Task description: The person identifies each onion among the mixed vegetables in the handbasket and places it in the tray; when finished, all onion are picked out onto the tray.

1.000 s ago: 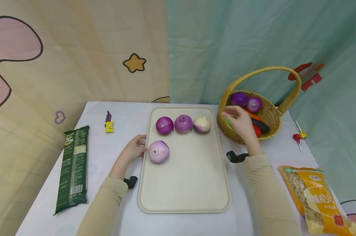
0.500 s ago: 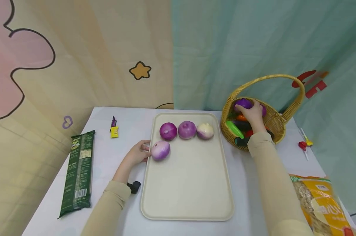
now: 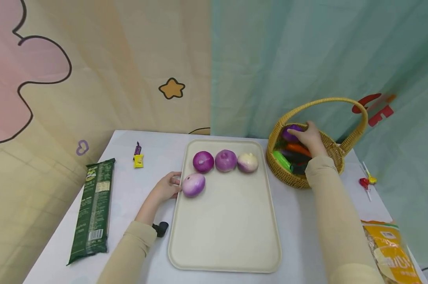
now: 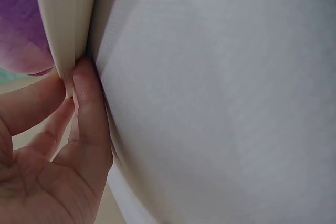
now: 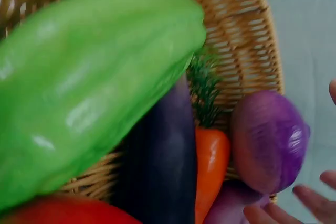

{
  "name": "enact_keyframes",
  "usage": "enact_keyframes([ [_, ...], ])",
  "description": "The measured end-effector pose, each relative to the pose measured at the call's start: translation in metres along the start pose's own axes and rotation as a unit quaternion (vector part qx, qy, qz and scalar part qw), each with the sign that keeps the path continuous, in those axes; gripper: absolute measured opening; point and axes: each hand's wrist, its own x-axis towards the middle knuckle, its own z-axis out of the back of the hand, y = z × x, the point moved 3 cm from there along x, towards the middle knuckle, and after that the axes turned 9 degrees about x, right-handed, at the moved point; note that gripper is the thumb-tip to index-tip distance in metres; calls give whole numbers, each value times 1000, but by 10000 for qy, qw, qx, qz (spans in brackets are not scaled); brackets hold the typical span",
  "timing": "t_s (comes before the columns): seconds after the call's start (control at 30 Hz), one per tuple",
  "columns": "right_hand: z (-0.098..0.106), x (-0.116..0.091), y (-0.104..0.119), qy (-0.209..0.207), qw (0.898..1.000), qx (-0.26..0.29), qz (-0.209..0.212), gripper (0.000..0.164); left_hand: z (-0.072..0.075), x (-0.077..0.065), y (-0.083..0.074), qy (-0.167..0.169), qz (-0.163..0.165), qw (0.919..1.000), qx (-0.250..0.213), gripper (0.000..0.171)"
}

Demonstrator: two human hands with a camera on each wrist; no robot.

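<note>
At the left edge of the cream tray [image 3: 224, 236], my left hand [image 3: 166, 186] pinches the rim between thumb and fingers; the left wrist view shows this grip close up. A pale purple onion [image 3: 194, 185] lies on the tray right beside those fingertips. My right hand [image 3: 310, 139] reaches into the wicker basket [image 3: 288, 179], fingers spread around a purple onion [image 5: 270, 142]. Beneath it a second purple onion [image 5: 233, 203] partly shows, one fingertip overlapping it. The basket also holds a green pepper [image 5: 89, 77], an eggplant [image 5: 160, 156], and an orange carrot [image 5: 211, 166].
Along the tray's far end sit two purple onions [image 3: 203, 161] and a whitish one [image 3: 247, 162]. A green packet [image 3: 93, 209] and wrapped candies [image 3: 138, 160] lie left. Lollipops [image 3: 364, 182] and an orange bag [image 3: 391, 252] lie right. A curtain hangs behind the table.
My right hand has moved from the basket's near left side to the onions at its back. The onion by my left hand has tipped over. The head view has shifted slightly.
</note>
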Motion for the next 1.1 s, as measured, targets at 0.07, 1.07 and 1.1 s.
enact_keyframes([
  [0.07, 0, 1, -9, 206, 9997, -141, -22, 99, -4, -1, 2, 27, 37, 10000, -24, 60],
  [1.07, 2, -92, 9, 785, 9965, -244, 171, 105, -1, 1, -3, -21, -24, 9999, 137, 60],
  [1.1, -3, -99, 9, 775, 9966, -153, 251, 103, -1, 1, -2, -19, -14, 9999, 140, 60],
])
